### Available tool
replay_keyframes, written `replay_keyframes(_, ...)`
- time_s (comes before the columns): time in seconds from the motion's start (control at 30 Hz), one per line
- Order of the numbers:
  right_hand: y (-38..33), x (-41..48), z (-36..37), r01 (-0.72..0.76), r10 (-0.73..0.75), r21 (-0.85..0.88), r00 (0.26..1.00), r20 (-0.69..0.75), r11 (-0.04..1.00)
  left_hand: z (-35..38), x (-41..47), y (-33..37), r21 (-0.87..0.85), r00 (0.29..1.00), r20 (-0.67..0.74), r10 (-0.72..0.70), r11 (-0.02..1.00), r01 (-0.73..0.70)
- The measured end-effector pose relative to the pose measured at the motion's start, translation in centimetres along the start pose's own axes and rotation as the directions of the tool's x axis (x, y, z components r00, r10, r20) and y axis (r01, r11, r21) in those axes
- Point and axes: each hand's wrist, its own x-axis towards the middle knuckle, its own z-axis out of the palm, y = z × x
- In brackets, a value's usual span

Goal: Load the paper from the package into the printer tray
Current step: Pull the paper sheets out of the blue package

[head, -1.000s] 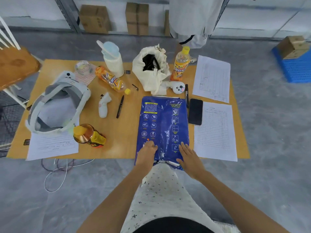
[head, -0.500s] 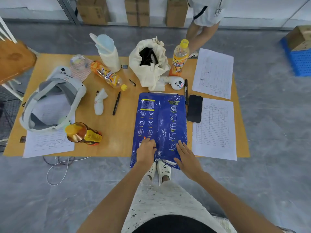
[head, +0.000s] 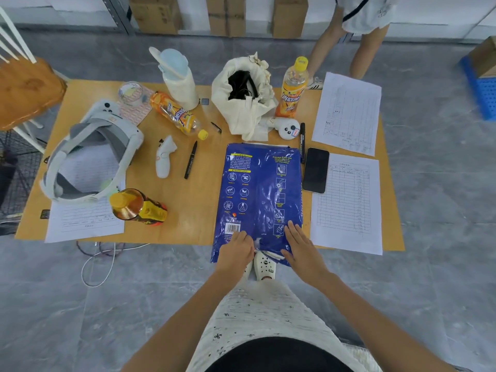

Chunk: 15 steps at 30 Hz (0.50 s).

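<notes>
A blue plastic paper package point(head: 261, 194) lies flat on the low wooden table point(head: 193, 210), its near end hanging over the table's front edge. My left hand point(head: 236, 249) rests on the near left part of the package with fingers curled at the wrapper's torn opening. My right hand point(head: 302, 247) lies flat, fingers spread, on the near right part. A strip of white shows at the package's near edge between the hands. No printer or tray is in view.
A phone point(head: 316, 169) and printed sheets point(head: 347, 200) lie right of the package. A headset point(head: 88, 154), controller point(head: 165, 159), pens, bottles point(head: 177, 114) and a cloth bag point(head: 245, 103) crowd the table. A second person's legs point(head: 346, 41) stand beyond the far edge.
The view has shifted back, so the table sits further down the frame. The package has slid toward me over the front edge. Both hands stay on its near end.
</notes>
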Motion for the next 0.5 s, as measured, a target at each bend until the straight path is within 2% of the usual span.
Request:
replay_keyframes(0.13, -0.1, 0.1, 0.0, -0.013, 0.015, -0.056, 1.000, 0.026, 0.998, 1.1, -3.1, -1.1, 0.125, 0.981, 0.006, 0.193, 0.973, -0.193)
replay_keyframes(0.23, -0.3, 0.0, 0.2, -0.020, 0.024, -0.129, 0.999, 0.032, 0.991, 2.3, -4.4, -1.7, 0.199, 0.967, -0.005, 0.254, 0.948, -0.248)
replay_keyframes(0.33, -0.8, -0.1, 0.5, -0.038, 0.045, -0.168, 0.998, 0.036, 0.985, 2.7, -5.3, -1.6, 0.240, 0.964, 0.051, 0.262, 0.933, -0.267)
replay_keyframes(0.47, -1.1, -0.1, 1.3, -0.072, 0.081, -0.235, 0.996, 0.029, 0.969, 3.0, -5.1, -2.0, 0.204, 0.973, 0.127, 0.195, 0.954, -0.218)
replay_keyframes(0.5, -1.1, 0.0, 1.6, -0.082, 0.095, -0.259, 0.995, 0.038, 0.962, 2.9, -5.1, -2.1, 0.223, 0.963, 0.159, 0.217, 0.943, -0.249)
